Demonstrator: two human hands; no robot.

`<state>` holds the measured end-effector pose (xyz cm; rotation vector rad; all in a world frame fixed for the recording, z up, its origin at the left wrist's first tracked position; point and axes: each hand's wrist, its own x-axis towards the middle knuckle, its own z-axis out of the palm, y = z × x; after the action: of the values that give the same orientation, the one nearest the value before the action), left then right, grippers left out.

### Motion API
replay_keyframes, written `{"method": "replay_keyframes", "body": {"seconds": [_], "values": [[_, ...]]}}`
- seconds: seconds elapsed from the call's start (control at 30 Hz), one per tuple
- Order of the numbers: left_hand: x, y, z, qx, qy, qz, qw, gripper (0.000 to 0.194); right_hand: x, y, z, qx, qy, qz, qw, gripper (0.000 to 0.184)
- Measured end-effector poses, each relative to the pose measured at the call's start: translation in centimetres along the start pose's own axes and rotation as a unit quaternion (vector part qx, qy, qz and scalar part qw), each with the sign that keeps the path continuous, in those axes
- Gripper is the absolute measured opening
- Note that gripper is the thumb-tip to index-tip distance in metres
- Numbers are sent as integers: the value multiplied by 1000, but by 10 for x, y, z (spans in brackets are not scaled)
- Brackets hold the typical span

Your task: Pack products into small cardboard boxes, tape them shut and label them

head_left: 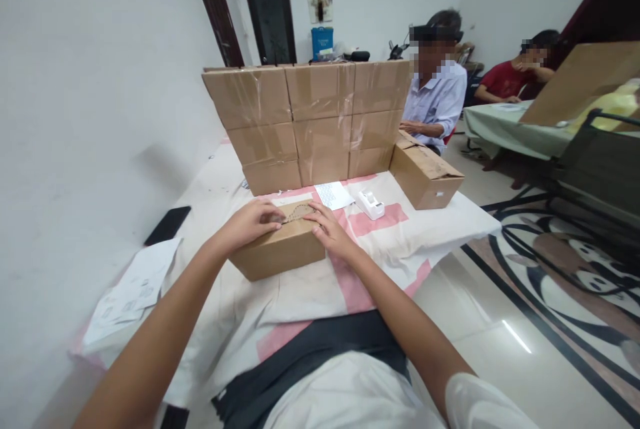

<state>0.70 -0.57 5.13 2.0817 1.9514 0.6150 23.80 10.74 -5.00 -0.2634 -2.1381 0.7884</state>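
A small brown cardboard box [280, 257] sits before me on the cloth-covered table. Across its top lies a thin dark beaded string [299, 210], curved in a loose loop. My left hand [255, 221] rests on the box's left side, its fingertips pinched together at the near end of the string. At the right side is my right hand [330, 229], its fingers stretched over the top near the other end of the string and its thumb apart on the front edge. Behind the box lie a printed sheet [334, 195] and a white tape dispenser [371, 205].
A wall of taped cardboard boxes [323, 122] stands across the table. Another carton [427, 172] is at the right edge. Papers [135, 285] and a black flat object [169, 225] lie on the left. Two people sit beyond, one behind the box wall, one at another table [540, 132].
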Motion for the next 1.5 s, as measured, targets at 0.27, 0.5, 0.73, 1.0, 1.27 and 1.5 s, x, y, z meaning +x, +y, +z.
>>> {"method": "replay_keyframes", "body": {"seconds": [0.27, 0.5, 0.73, 1.0, 1.27, 1.5], "values": [[6, -6, 12, 60, 17, -50, 997, 51, -2, 3, 3, 25, 16, -2, 1000, 44], [7, -1, 16, 12, 51, -102, 993, 46, -2, 1, 4, 39, 24, 5, 999, 44], [-15, 9, 9, 50, 125, -109, 985, 48, -12, -1, 7, 109, 22, 46, 993, 48], [-46, 1, 36, 241, 53, -70, 967, 93, -12, 72, -28, 55, 189, 273, 942, 51], [-31, -17, 36, 299, 57, -77, 949, 85, 11, 117, -37, -77, 139, 297, 942, 52], [-33, -21, 35, 316, 151, -36, 936, 57, 26, 126, -21, -82, 206, 265, 938, 34]]}}
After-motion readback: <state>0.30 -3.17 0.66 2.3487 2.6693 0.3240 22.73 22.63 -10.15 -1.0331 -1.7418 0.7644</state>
